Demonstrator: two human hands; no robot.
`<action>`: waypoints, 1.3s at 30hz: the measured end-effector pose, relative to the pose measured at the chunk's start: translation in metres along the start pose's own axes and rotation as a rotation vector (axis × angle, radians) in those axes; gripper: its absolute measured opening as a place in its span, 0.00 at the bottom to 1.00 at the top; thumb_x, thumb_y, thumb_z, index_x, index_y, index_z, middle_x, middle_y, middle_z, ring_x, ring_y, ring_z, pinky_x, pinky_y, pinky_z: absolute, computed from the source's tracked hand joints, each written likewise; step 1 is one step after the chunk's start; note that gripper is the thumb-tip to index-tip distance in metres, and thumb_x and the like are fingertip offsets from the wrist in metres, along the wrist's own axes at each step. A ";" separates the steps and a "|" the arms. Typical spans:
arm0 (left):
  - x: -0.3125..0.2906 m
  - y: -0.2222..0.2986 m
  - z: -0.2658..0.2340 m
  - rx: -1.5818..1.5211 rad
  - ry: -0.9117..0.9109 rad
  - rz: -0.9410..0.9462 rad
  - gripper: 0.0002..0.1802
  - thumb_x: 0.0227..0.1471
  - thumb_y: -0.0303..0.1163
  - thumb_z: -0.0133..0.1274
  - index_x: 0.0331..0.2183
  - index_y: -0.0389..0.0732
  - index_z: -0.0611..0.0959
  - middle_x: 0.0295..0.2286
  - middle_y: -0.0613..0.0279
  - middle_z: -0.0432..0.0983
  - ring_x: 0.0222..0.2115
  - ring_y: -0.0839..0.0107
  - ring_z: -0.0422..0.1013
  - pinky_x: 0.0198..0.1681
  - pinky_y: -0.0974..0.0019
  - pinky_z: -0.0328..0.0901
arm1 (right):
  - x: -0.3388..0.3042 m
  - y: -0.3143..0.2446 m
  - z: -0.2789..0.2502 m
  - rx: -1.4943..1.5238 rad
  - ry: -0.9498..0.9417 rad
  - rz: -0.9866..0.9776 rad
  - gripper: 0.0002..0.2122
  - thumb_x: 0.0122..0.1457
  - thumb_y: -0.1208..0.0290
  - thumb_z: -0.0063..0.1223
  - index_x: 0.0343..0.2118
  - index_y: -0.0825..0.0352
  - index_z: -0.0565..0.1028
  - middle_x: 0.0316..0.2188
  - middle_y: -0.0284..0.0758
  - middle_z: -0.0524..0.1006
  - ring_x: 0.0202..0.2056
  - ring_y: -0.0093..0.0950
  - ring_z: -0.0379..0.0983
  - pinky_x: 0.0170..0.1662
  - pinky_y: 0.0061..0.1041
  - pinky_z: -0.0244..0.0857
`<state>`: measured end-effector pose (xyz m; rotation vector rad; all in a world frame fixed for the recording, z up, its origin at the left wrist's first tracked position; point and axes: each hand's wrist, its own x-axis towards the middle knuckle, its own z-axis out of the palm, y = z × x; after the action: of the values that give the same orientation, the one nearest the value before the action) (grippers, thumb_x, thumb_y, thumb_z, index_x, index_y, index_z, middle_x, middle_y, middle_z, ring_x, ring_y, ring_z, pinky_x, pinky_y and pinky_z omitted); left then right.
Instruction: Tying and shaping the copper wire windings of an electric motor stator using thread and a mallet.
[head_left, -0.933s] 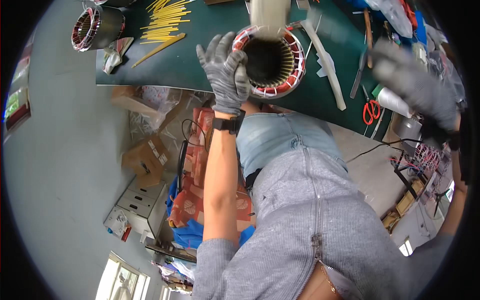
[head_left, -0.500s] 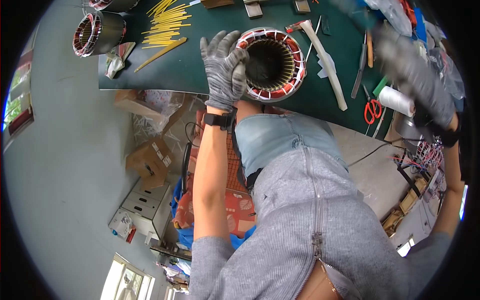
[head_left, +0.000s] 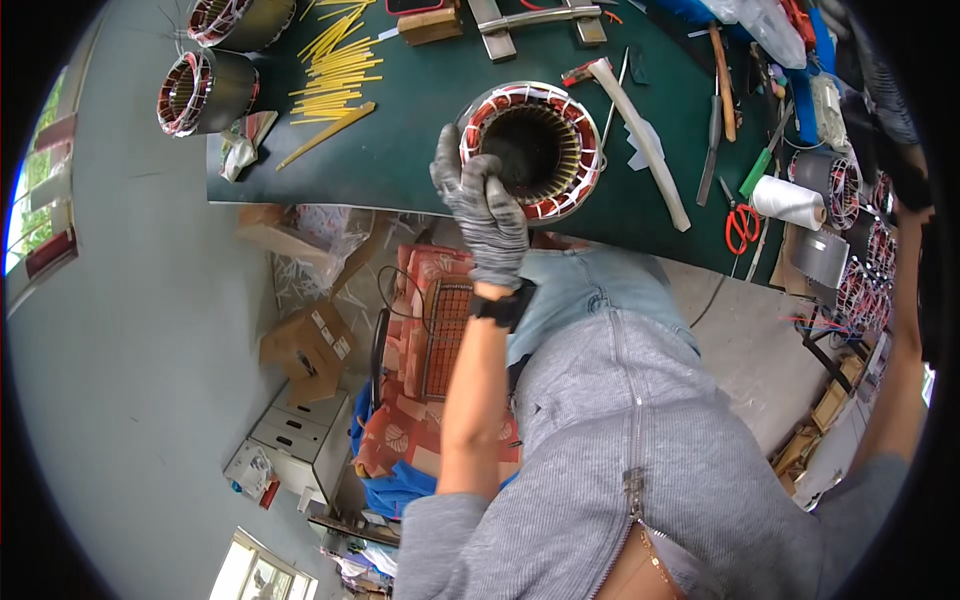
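Just above the middle of the frame, a round steel motor stator with red-sleeved copper windings [head_left: 532, 150] stands on end on the dark green workbench [head_left: 400, 150]. It looks heavy and rigid, though the wire loops around its rim seem easily bent or nicked, so the smooth outer shell is the safer place to grip. The grey-gloved left hand [head_left: 482, 205] rests curled against its lower left rim. The right hand [head_left: 890, 120], at the far right edge, is blurred; its grip cannot be told.
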<state>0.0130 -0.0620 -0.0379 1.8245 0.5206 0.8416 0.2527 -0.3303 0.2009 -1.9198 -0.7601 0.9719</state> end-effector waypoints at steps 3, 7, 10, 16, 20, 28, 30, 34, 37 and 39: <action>-0.001 -0.004 0.002 0.044 0.051 0.006 0.12 0.54 0.35 0.38 0.30 0.41 0.75 0.53 0.42 0.62 0.56 0.49 0.58 0.58 0.49 0.51 | -0.028 0.051 0.056 -0.105 0.038 0.168 0.22 0.59 0.59 0.50 0.53 0.65 0.67 0.46 0.41 0.69 0.48 0.32 0.64 0.52 0.28 0.59; 0.011 -0.012 0.006 0.279 -0.032 0.185 0.13 0.56 0.36 0.37 0.28 0.44 0.75 0.51 0.49 0.68 0.54 0.53 0.61 0.61 0.47 0.45 | 0.007 -0.021 0.102 -0.377 -0.392 0.603 0.25 0.59 0.56 0.49 0.56 0.63 0.66 0.52 0.44 0.68 0.54 0.35 0.63 0.58 0.29 0.56; 0.013 -0.008 -0.008 0.340 -0.004 0.138 0.15 0.55 0.38 0.35 0.28 0.45 0.76 0.51 0.53 0.69 0.55 0.53 0.60 0.62 0.47 0.41 | 0.024 -0.034 0.048 -0.346 -0.353 0.199 0.24 0.59 0.55 0.49 0.56 0.63 0.66 0.52 0.45 0.69 0.54 0.37 0.63 0.58 0.31 0.56; 0.016 -0.008 -0.006 0.228 -0.025 0.112 0.14 0.54 0.42 0.37 0.26 0.49 0.75 0.51 0.52 0.69 0.57 0.52 0.57 0.64 0.43 0.32 | -0.030 0.044 0.068 -0.206 0.055 0.226 0.22 0.58 0.55 0.49 0.51 0.65 0.69 0.46 0.45 0.71 0.50 0.39 0.67 0.54 0.35 0.59; 0.018 -0.013 -0.007 0.311 -0.127 0.158 0.18 0.56 0.45 0.36 0.26 0.47 0.77 0.50 0.54 0.70 0.56 0.55 0.59 0.63 0.46 0.38 | 0.020 -0.029 0.106 -0.399 -0.391 0.574 0.21 0.58 0.56 0.50 0.48 0.66 0.71 0.43 0.45 0.72 0.47 0.41 0.69 0.51 0.38 0.61; 0.021 -0.010 -0.010 0.235 -0.051 0.127 0.14 0.53 0.41 0.39 0.24 0.49 0.77 0.49 0.53 0.71 0.56 0.52 0.58 0.63 0.44 0.36 | -0.027 0.032 0.045 -0.187 0.066 0.153 0.20 0.57 0.56 0.51 0.47 0.65 0.72 0.44 0.46 0.72 0.48 0.42 0.67 0.51 0.39 0.60; 0.021 -0.006 -0.003 0.233 -0.112 0.153 0.15 0.53 0.43 0.39 0.23 0.50 0.77 0.49 0.53 0.71 0.56 0.52 0.58 0.64 0.43 0.34 | -0.026 0.018 0.091 -0.268 -0.150 0.314 0.20 0.57 0.56 0.51 0.46 0.65 0.72 0.44 0.47 0.72 0.49 0.42 0.67 0.51 0.40 0.60; 0.030 -0.011 -0.020 0.383 -0.146 0.226 0.16 0.51 0.39 0.35 0.23 0.46 0.78 0.48 0.53 0.72 0.54 0.51 0.60 0.62 0.46 0.40 | 0.042 -0.035 0.072 -0.398 -0.415 0.260 0.19 0.56 0.57 0.51 0.45 0.66 0.72 0.44 0.47 0.71 0.49 0.42 0.67 0.51 0.39 0.60; 0.038 -0.009 -0.017 0.305 -0.169 0.185 0.15 0.50 0.40 0.38 0.22 0.48 0.78 0.48 0.54 0.72 0.55 0.52 0.59 0.63 0.46 0.38 | 0.030 -0.016 0.012 -0.378 -0.139 -0.038 0.19 0.55 0.58 0.52 0.45 0.66 0.72 0.44 0.47 0.71 0.48 0.41 0.67 0.51 0.38 0.61; 0.037 -0.017 -0.021 0.237 -0.180 0.161 0.14 0.49 0.42 0.41 0.21 0.50 0.78 0.48 0.55 0.72 0.57 0.54 0.57 0.64 0.45 0.33 | 0.013 0.012 0.019 -0.370 -0.032 0.025 0.18 0.55 0.59 0.52 0.45 0.66 0.72 0.45 0.46 0.71 0.48 0.41 0.67 0.51 0.37 0.61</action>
<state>0.0224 -0.0177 -0.0375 2.1597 0.3737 0.7369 0.2452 -0.3179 0.1789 -2.2375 -0.9910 0.9275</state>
